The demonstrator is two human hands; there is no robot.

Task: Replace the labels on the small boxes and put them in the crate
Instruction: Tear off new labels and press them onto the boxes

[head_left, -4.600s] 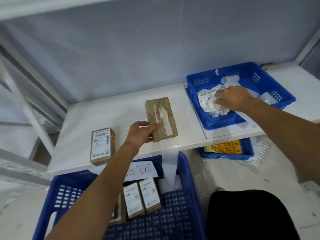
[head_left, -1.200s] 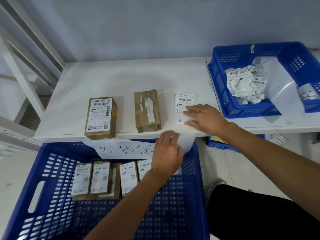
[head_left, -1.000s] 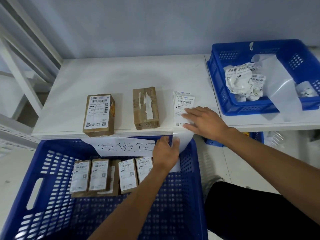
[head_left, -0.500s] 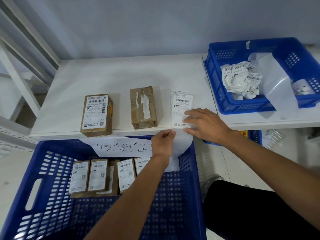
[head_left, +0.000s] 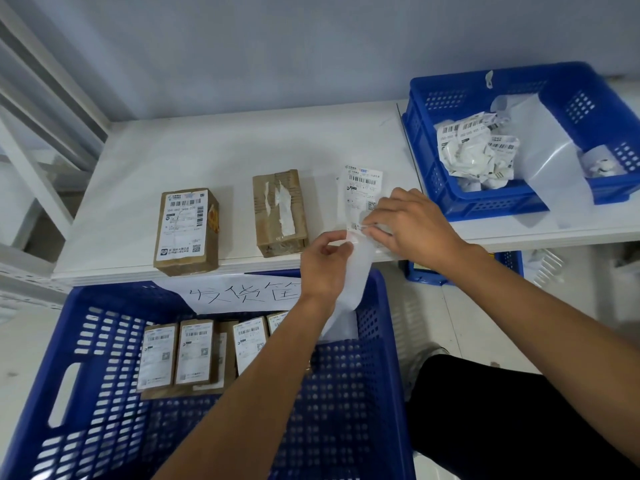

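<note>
Brown cardboard boxes (head_left: pixel 281 212) with torn paper scraps sit on a smooth matt white shelf (head_left: pixel 214 157) above a perforated blue plastic crate (head_left: pixel 363 393)

Stripped brown box (head_left: pixel 280 213) lies flat beside labelled box (head_left: pixel 187 232) — printed label (head_left: pixel 362 188) alongside.

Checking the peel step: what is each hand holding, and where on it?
The right hand pinches the new label at its near edge; the left hand pinches the white backing strip near its top.
</note>
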